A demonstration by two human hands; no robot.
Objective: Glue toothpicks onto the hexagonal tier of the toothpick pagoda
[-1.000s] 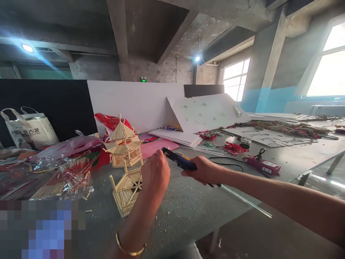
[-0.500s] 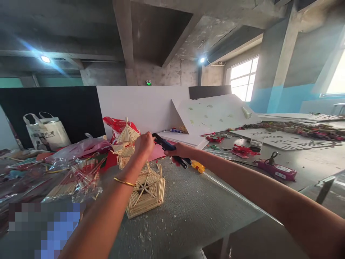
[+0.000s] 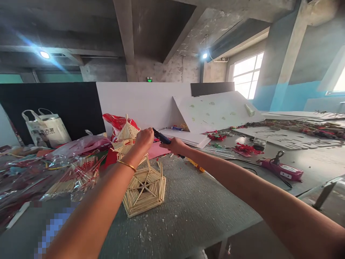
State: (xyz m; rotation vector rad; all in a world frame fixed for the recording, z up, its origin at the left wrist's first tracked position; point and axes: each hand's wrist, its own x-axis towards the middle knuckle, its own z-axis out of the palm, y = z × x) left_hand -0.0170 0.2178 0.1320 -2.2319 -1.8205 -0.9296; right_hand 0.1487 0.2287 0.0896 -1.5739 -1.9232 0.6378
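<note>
My right hand (image 3: 176, 146) is wrapped round a dark blue and black glue gun (image 3: 161, 137), its front end pointing up and left. My left hand (image 3: 145, 138) is closed right beside the gun's tip; whatever its fingers pinch, if anything, is hidden. Behind my left hand rises a tiered pagoda model (image 3: 127, 131) built of thin wooden sticks, partly covered by the hand and forearm. Nearer to me on the grey table (image 3: 185, 208) lies a hexagonal stick roof piece (image 3: 145, 194) with spokes meeting at its middle. A yellow-handled tool (image 3: 196, 165) shows under my right forearm.
Bagged sticks (image 3: 84, 171) and plastic wrappings crowd the left side. A white carrier bag (image 3: 48, 129) stands behind them. To the right are a purple power strip (image 3: 281, 169) with a black cable, red ornaments (image 3: 246, 148) and white cut-out boards (image 3: 291, 138). A pixelated patch covers the lower left.
My right hand has turned the glue gun, so less of its body shows. My left hand has shifted slightly and stays closed by the tip. The view has moved a little.
</note>
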